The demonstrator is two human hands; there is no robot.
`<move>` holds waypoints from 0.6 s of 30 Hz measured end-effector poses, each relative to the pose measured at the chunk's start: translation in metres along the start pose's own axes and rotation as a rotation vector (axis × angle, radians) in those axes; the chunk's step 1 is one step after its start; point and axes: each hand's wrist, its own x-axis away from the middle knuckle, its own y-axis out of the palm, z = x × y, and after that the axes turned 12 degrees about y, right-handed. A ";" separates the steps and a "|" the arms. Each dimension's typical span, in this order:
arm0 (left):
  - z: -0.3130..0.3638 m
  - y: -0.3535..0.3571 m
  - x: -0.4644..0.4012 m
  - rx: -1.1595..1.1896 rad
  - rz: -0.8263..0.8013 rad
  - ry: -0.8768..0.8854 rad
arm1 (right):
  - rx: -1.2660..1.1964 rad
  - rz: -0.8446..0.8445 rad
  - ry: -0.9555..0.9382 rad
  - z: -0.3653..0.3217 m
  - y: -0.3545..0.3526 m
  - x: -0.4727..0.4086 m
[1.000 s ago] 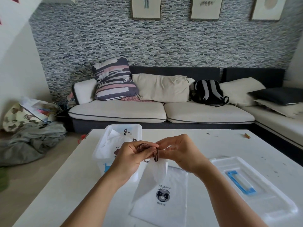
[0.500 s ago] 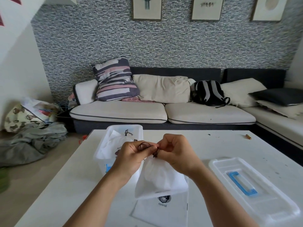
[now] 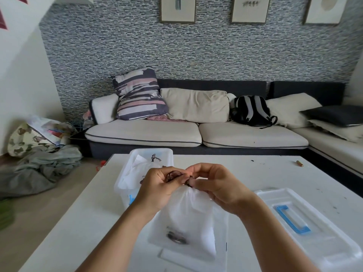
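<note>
White fabric drawstring pouch (image 3: pixel 188 211) hangs just below both hands above the white table (image 3: pixel 245 173); left hand (image 3: pixel 157 190) and right hand (image 3: pixel 218 186) pinch its dark brown cord (image 3: pixel 173 175) at the gathered neck.

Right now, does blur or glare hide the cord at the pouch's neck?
Head view: soft, even daylight, no glare on the table. The left hand and right hand, both pinching the drawstring, are sharp, and the cord itself is a small dark tangle. The pouch is slightly smeared lower down. The head view's wide lens bows the table's edges.
</note>
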 end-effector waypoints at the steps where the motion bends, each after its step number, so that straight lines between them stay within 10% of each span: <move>1: 0.000 -0.001 0.000 0.002 -0.014 -0.002 | -0.024 -0.028 0.023 0.001 -0.003 0.000; 18: -0.003 -0.005 -0.001 0.006 0.038 -0.051 | 0.054 0.060 0.151 0.004 -0.015 -0.006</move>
